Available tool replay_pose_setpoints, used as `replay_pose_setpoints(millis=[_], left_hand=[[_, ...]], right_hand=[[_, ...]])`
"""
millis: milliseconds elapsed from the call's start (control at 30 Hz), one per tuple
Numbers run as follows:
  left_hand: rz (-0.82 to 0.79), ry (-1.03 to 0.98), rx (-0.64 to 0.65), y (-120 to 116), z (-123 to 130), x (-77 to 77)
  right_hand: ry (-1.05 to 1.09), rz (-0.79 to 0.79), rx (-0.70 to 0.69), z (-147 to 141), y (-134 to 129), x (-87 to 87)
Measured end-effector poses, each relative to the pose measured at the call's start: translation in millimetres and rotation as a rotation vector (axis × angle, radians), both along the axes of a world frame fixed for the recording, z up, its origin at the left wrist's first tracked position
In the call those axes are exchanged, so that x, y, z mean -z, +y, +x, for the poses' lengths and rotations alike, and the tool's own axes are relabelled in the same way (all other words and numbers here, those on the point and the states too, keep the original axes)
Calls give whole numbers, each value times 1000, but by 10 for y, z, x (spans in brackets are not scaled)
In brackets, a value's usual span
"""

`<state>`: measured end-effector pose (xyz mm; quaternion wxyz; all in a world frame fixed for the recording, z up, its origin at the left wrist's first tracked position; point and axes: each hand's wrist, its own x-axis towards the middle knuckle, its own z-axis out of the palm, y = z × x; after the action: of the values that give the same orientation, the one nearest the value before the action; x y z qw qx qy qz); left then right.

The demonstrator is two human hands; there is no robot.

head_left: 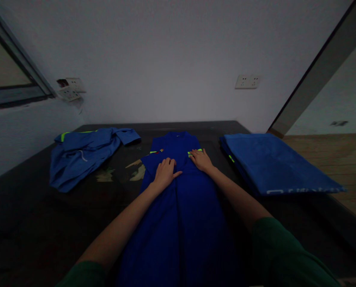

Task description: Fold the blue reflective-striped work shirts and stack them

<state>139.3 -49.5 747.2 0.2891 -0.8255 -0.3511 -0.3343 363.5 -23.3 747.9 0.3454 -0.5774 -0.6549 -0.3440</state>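
A dark blue work garment (195,207) with a collar and yellow-green strips lies lengthwise in front of me, its collar toward the wall. On its left half rests my left hand (165,174), palm down with the thumb held out from the fingers. My right hand (201,160) lies flat near the yellow-green strip on the right side of the chest. Neither hand grips the cloth. A sleeve appears folded across the upper front, partly under my left hand.
A crumpled blue garment (85,157) with yellow-green trim lies at the left on the dark tabletop (118,199). To the right is a flat blue folded bag or sheet (282,163) with white print, on top of darker cloth. Wall sockets (247,81) are behind the table.
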Motion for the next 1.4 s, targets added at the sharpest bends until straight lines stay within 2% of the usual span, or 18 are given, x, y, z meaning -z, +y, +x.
replay_pose_setpoints(millis=[67,167,267,367,667,900,1033,1233,1400], left_hand=[[51,65,89,-115,-32,83],[42,247,232,-271,-84,296],[28,360,233,-311,-146,524],[-9,336,191,-254,-196,641],[-45,284,220,-184,-210,653],[-106,294,219,-200,-203,632],[-116,273,230,-206,-199,636],[-76,310,231,-221,-209,629],[-44,354,238,-199,-218,636]], right_hand=[[-21,-46,21,-27,-14,-24],[-22,-130,53,-76,24,-99],[42,-162,86,-112,120,-206],[114,-169,130,-112,220,-290],[179,-128,144,-16,330,-277],[223,-199,190,-21,563,-608],[263,-202,208,48,692,-676],[283,-21,194,68,700,-619],[141,169,99,-81,410,-531]])
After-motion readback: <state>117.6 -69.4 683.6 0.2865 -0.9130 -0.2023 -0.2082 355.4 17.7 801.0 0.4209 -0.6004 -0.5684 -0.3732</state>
